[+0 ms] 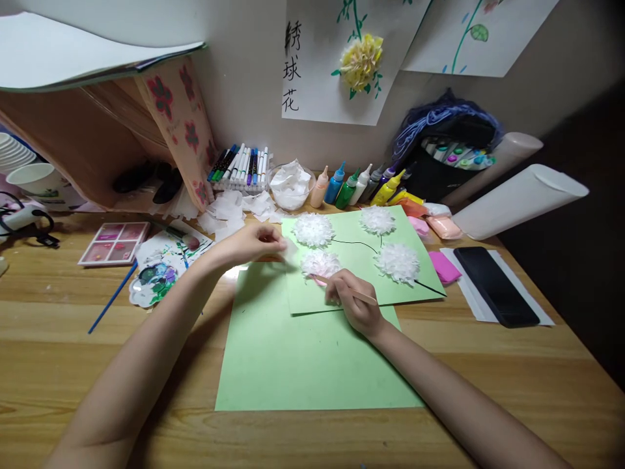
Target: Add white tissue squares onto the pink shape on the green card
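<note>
Two light green sheets overlap on the table; the upper sheet point(351, 254) carries several white ruffled paper flowers and thin black lines. My left hand point(256, 244) is closed, pinching a small piece of white tissue paper point(291, 249) over that sheet's left edge. My right hand point(355, 305) is closed around a thin wooden stick point(364, 297), whose tip is at the lower left flower point(319, 262). Some pink shows along the bottom of this flower. Beneath my hands lies the lower green sheet point(317, 365).
A paint palette point(161, 277), a blue paintbrush point(112, 296) and a sectioned pink tray point(114, 244) lie left. Behind are loose tissue pieces point(227, 207), a clear bowl point(273, 195) of tissue, markers point(244, 164) and paint bottles point(349, 190). A phone point(495, 286) lies right.
</note>
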A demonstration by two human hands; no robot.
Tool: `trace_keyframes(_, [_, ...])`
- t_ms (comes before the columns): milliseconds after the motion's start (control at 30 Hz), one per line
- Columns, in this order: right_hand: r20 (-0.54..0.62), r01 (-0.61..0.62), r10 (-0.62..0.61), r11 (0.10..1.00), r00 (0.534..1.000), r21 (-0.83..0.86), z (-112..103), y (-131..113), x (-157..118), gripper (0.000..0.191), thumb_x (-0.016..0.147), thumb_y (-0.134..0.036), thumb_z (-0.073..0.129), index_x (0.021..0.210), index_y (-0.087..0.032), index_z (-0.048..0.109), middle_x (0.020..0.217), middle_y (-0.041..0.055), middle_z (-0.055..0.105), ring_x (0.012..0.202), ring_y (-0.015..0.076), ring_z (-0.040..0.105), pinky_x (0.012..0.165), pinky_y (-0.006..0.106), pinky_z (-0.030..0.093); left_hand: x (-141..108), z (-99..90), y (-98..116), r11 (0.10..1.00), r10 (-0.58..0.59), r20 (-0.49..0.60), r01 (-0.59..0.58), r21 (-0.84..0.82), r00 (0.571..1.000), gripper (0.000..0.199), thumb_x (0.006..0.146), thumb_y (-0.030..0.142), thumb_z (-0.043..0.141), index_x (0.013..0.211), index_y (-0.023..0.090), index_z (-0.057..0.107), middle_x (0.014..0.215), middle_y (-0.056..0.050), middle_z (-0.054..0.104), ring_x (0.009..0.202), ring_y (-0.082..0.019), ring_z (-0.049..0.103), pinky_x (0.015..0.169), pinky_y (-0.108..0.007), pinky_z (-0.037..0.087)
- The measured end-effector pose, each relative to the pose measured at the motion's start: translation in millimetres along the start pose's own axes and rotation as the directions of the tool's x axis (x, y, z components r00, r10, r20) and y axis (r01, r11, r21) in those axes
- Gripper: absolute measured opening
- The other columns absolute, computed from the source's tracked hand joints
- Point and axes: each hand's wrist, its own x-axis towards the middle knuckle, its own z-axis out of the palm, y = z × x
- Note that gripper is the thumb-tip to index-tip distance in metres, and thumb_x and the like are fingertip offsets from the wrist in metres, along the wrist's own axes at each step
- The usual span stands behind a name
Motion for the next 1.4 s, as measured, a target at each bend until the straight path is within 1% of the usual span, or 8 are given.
trace_keyframes(100, [0.003,-0.041,0.041,0.998,0.999,0.037,-0.6,0.8,0.4,0.036,0.097,-0.039,0.038,0.071,-0.021,0.055,0.062,-0.0004,0.059,0.052,0.0115,0.054,0.053,0.025,0.045,-13.0,17.5,19.3,0.994,0.090,0.296,-0.105,0.035,0.951,0.019,0.074,0.037,0.064,0.078,0.020,0.068,0.076,0.000,0.068,0.069,-0.013,0.057,0.061,-0.023,0.041])
trace_keyframes(167, [0.018,-0.063,0.062,0.996,0.998,0.065,-1.2,1.4,0.8,0.035,0.097,-0.040,0.039,0.073,-0.020,0.055,0.063,-0.0003,0.059,0.053,0.0112,0.054,0.052,0.025,0.045,-15.5,36.1,24.0,0.990,0.078,0.337,-0.113,0.085,0.938,0.016,0.075,0.034,0.063,0.075,0.019,0.069,0.069,0.000,0.067,0.062,-0.012,0.054,0.057,-0.022,0.038])
trace_keyframes(267, [0.029,-0.079,0.076,0.993,0.997,0.092,-1.7,1.7,0.8,0.034,0.097,-0.040,0.040,0.074,-0.020,0.055,0.063,-0.0007,0.059,0.052,0.0108,0.054,0.051,0.024,0.045,-12.8,61.2,21.7,0.965,0.044,0.148,-0.080,0.249,0.988,0.014,0.076,0.027,0.059,0.070,0.018,0.068,0.064,-0.001,0.066,0.060,-0.013,0.053,0.055,-0.024,0.035])
trace_keyframes(367, [-0.023,-0.043,0.045,0.997,0.999,0.059,-2.2,0.6,-1.5,0.036,0.098,-0.037,0.037,0.070,-0.021,0.054,0.061,-0.0007,0.059,0.051,0.0108,0.052,0.051,0.025,0.044,-9.7,72.8,17.1,0.932,0.046,-0.032,-0.032,0.361,0.998,0.013,0.078,0.025,0.058,0.071,0.018,0.068,0.073,-0.003,0.070,0.066,-0.017,0.058,0.058,-0.027,0.036])
trace_keyframes(500, [-0.126,0.147,-0.152,0.988,0.980,-0.045,-3.7,-1.1,-6.2,0.042,0.098,-0.032,0.031,0.063,-0.022,0.052,0.056,0.0005,0.055,0.050,0.0130,0.050,0.051,0.028,0.042,-9.6,73.8,16.4,0.906,0.067,-0.137,-0.002,0.423,0.988,0.014,0.079,0.023,0.056,0.077,0.019,0.069,0.081,-0.005,0.072,0.071,-0.020,0.061,0.059,-0.029,0.038])
trace_keyframes(600, [-0.035,0.243,-0.249,0.962,0.968,-0.122,-4.2,-2.2,-5.9,0.039,0.097,-0.029,0.031,0.064,-0.023,0.051,0.055,0.0007,0.054,0.051,0.0145,0.050,0.052,0.029,0.042,-9.9,73.5,18.3,0.894,0.089,-0.164,-0.006,0.448,0.983,0.014,0.078,0.020,0.055,0.078,0.019,0.069,0.081,-0.005,0.072,0.071,-0.020,0.061,0.059,-0.029,0.038])
trace_keyframes(700, [0.043,0.239,-0.235,0.955,0.971,-0.177,-3.3,-2.5,-2.7,0.035,0.097,-0.028,0.032,0.067,-0.023,0.050,0.057,0.0004,0.054,0.053,0.0147,0.051,0.054,0.029,0.041,-9.4,74.3,19.6,0.894,0.088,-0.179,0.001,0.449,0.980,0.013,0.078,0.017,0.055,0.077,0.019,0.068,0.079,-0.005,0.071,0.070,-0.019,0.061,0.058,-0.028,0.038])
trace_keyframes(1400, [0.097,0.260,-0.242,0.923,0.966,-0.285,0.3,0.1,2.3,0.030,0.099,-0.024,0.033,0.071,-0.023,0.044,0.057,-0.0012,0.051,0.053,0.0138,0.050,0.055,0.027,0.038,-1.6,73.4,5.2,0.908,0.122,-0.206,-0.025,0.417,0.971,0.006,0.077,0.021,0.060,0.073,0.017,0.063,0.074,-0.004,0.067,0.067,-0.018,0.057,0.058,-0.028,0.035])
